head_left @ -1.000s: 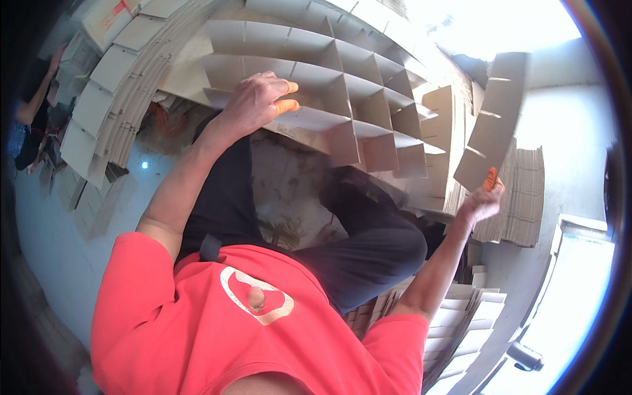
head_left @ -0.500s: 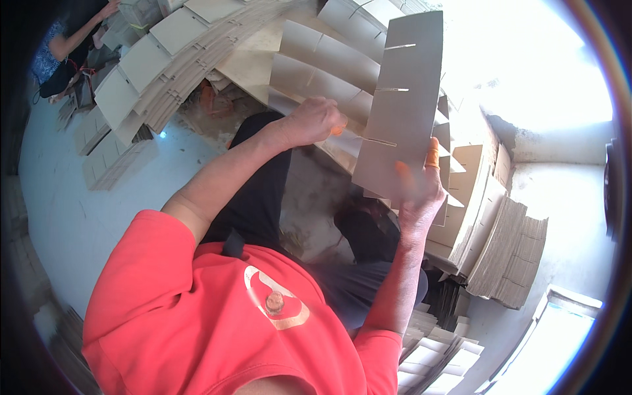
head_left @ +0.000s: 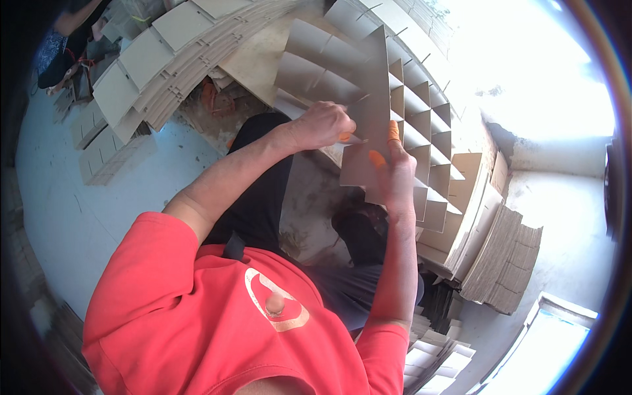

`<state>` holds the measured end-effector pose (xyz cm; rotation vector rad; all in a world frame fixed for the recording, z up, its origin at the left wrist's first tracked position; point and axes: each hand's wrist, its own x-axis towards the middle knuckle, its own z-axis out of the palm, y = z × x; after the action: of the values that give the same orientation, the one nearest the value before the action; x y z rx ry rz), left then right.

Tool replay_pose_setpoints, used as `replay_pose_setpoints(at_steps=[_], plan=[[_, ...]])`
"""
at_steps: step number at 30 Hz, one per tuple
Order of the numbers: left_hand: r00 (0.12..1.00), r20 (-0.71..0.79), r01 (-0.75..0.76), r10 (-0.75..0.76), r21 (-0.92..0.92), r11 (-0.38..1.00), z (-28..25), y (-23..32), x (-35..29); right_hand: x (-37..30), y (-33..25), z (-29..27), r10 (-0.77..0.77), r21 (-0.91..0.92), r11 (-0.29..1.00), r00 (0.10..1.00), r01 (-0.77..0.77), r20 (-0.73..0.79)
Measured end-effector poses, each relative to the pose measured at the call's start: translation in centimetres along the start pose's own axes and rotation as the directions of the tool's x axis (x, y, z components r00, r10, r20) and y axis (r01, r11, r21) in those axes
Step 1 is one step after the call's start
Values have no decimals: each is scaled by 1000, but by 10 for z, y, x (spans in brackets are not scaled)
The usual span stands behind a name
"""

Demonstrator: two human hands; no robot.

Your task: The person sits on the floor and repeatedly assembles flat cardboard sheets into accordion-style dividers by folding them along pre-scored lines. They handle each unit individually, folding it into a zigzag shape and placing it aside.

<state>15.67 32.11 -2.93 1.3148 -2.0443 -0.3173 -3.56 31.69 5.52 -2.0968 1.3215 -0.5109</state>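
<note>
Both hands are on the same slotted grey cardboard divider strip [head_left: 368, 125], left hand [head_left: 320, 125] pinching its edge and right hand [head_left: 395, 178] with orange rubber fingertip covers [head_left: 393, 131] gripping it from below, right up against the half-built grey cardboard cell grid [head_left: 408, 112] above the lap.

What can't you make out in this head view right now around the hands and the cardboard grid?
- Right hand: its palm is hidden behind the cardboard strip it grips.
- Left hand: its fingertips curl out of sight.
- Cardboard grid: its far side is washed out by glare at upper right.
- Flat stacks: the count is too blurred to tell.
</note>
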Motion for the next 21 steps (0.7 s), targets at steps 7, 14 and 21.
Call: replay_pose_setpoints(at_steps=[7, 14, 21], plan=[[999, 53, 5, -3, -39, 999, 5, -1, 7, -2, 38, 41, -101, -320, 939, 991, 123, 86], [997, -23, -81, 80, -28, 996, 0, -9, 2, -44, 104, -58, 30, -85, 991, 796, -102, -604], [1000, 4, -31, 31, -30, 999, -1, 3, 13, -128, 216, -148, 148, -717, 361, 796, -596, -587]])
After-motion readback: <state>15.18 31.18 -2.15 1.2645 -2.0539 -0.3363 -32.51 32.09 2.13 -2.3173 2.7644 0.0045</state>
